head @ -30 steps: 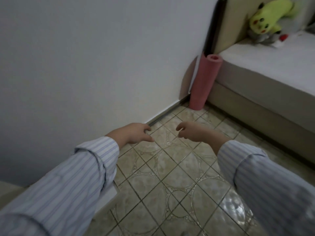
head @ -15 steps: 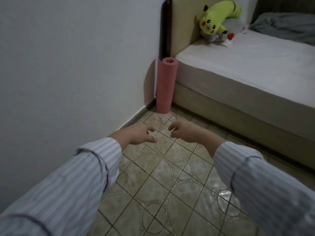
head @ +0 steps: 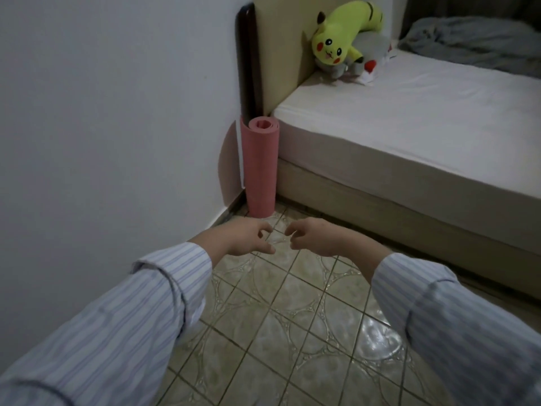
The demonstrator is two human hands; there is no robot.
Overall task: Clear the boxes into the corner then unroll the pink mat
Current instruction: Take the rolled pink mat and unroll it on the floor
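Pink mat (head: 260,168) upright at 12 o'clock, wedged beside bed (head: 409,148) | left hand (head: 246,238), right hand (head: 314,237): fingers loosely curled, empty, poised for grasping.

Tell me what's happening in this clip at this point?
A person in a striped shirt reaches both empty hands, left hand and right hand, out over the tiled floor toward a rolled pink mat. The mat stands upright in the corner between the wall and the bed, untouched and not yet unrolled. No boxes are in view.
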